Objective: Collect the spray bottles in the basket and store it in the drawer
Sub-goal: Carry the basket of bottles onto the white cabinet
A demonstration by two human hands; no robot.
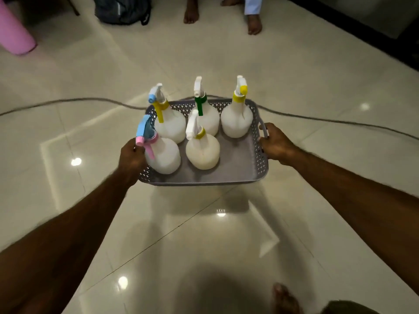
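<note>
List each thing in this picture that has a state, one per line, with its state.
Basket: held off the floor, level, five bottles inside.
Spray bottles: all upright inside the basket.
Left hand: shut on the basket's left side.
Right hand: shut on the right handle.
Cable: lying on the floor.

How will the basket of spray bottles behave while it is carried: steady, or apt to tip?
The grey basket probably stays fairly level: left hand and right hand grip opposite ends. Its walls are low, so the tall spray bottles may topple if it tilts. The near right corner is bare, so bottles could slide there.
</note>
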